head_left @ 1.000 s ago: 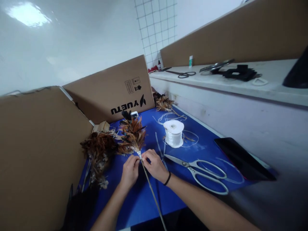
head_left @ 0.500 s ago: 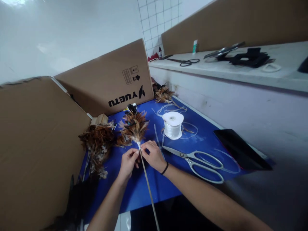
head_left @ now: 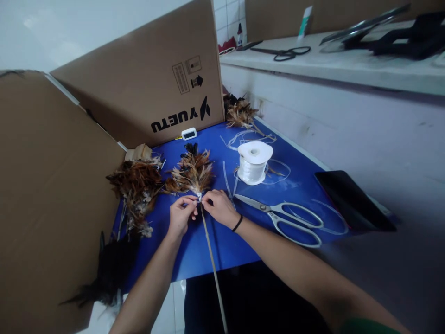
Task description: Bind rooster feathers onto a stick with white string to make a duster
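A bundle of brown and black feathers (head_left: 194, 169) is bound with white wrapping to a thin stick (head_left: 212, 260) that runs down toward my lap. At the left of the wrapping, my left hand (head_left: 183, 214) pinches with thumb and forefinger; what it grips is too small to make out. My right hand (head_left: 218, 206), with a black band on the wrist, is closed at the right side of the wrapping, its fingertips hiding what they hold. Silver scissors (head_left: 281, 218) lie partly open beside it. Behind them stands a spool of clear ribbon (head_left: 252, 166).
Loose brown feathers (head_left: 139, 181) and black feathers (head_left: 113, 264) lie left, near tall cardboard (head_left: 139, 83). A phone (head_left: 352, 199) rests at the right table edge. More feathers (head_left: 240, 111) lie at the back. The white ledge (head_left: 333, 55) holds black scissors (head_left: 287, 52) and a glue stick (head_left: 305, 22).
The view has tilted and moved closer, uncovering a small white device behind the feathers. My left fingers have shifted slightly at the wrapping; my right hand stays beside it.
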`<action>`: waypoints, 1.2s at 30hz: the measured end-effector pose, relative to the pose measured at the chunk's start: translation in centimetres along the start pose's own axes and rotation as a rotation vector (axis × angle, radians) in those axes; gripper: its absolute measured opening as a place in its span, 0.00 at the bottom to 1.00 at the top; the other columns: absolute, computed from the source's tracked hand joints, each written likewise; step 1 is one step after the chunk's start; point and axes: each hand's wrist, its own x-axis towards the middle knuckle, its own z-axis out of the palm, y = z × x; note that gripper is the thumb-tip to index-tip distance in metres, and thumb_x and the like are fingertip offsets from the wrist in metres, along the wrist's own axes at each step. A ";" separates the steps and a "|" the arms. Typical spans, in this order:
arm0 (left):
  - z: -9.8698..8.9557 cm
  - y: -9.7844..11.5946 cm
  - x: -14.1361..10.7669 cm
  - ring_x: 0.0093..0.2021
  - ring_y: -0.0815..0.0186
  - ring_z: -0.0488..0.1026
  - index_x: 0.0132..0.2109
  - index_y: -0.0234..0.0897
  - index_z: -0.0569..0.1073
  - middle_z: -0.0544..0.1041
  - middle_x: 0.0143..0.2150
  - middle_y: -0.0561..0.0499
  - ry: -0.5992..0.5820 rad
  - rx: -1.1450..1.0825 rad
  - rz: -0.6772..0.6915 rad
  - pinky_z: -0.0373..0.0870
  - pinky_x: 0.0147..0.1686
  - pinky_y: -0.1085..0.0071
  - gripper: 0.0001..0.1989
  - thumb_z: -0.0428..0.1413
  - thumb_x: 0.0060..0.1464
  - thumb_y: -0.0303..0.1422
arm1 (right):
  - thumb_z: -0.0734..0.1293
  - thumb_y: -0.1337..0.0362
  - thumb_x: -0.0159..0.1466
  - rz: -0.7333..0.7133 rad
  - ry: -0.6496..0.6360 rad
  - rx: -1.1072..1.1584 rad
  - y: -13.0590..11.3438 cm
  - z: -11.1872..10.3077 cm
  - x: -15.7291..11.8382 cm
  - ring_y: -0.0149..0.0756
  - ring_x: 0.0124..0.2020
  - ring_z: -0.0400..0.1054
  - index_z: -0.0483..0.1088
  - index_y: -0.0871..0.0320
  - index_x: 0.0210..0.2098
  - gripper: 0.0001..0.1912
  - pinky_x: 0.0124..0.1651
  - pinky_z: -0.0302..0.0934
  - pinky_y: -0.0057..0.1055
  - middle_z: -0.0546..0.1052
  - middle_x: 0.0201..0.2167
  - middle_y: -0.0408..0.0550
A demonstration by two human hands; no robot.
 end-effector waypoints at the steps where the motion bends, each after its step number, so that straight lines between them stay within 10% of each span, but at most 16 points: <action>1: -0.1 -0.1 0.1 0.17 0.78 0.66 0.26 0.31 0.68 0.75 0.40 0.46 -0.029 -0.003 -0.001 0.62 0.12 0.79 0.14 0.63 0.42 0.37 | 0.62 0.70 0.60 0.004 -0.024 -0.021 0.1 0.0 0.0 0.33 0.36 0.66 0.68 0.58 0.27 0.06 0.42 0.50 0.30 0.74 0.28 0.43; 24: 0.2 -0.4 0.4 0.14 0.74 0.64 0.35 0.32 0.75 0.72 0.18 0.54 -0.095 0.311 -0.017 0.61 0.11 0.78 0.12 0.61 0.43 0.36 | 0.63 0.65 0.63 0.031 -0.182 -0.180 0.0 -1.0 0.0 0.35 0.37 0.65 0.70 0.58 0.30 0.06 0.42 0.46 0.32 0.75 0.29 0.44; 36: 0.0 -0.3 0.0 0.30 0.70 0.73 0.35 0.37 0.76 0.76 0.33 0.50 -0.125 0.713 0.419 0.70 0.28 0.75 0.06 0.54 0.52 0.30 | 0.64 0.68 0.59 0.073 -0.156 -0.130 -0.2 -1.2 0.0 0.33 0.34 0.67 0.71 0.58 0.28 0.04 0.44 0.48 0.31 0.75 0.26 0.43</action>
